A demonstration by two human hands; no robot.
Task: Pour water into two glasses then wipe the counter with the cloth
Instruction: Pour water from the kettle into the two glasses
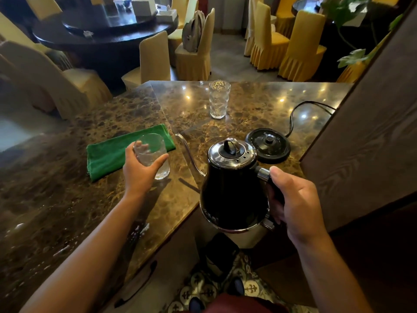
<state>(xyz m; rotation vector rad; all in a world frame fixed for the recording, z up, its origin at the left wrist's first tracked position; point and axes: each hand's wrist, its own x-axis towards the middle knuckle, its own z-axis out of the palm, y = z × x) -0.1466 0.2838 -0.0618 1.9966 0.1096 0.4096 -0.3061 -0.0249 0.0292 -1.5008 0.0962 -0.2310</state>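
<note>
My left hand [141,169] grips a clear glass [155,158] that stands on the brown marble counter [67,177], partly over a folded green cloth [106,154]. My right hand [293,204] holds the black handle of a black gooseneck kettle [232,188], lifted off its base and upright near the counter's front edge. Its thin spout points toward the held glass, with a gap between them. A second, taller patterned glass [218,100] stands farther back in the middle of the counter.
The kettle's round black base [268,145] with its cord [300,111] sits at the right, beside a dark wooden wall panel [365,132]. Beyond the counter are yellow-covered chairs [155,57] and a round dark table [101,35]. Water droplets show on the counter's near left.
</note>
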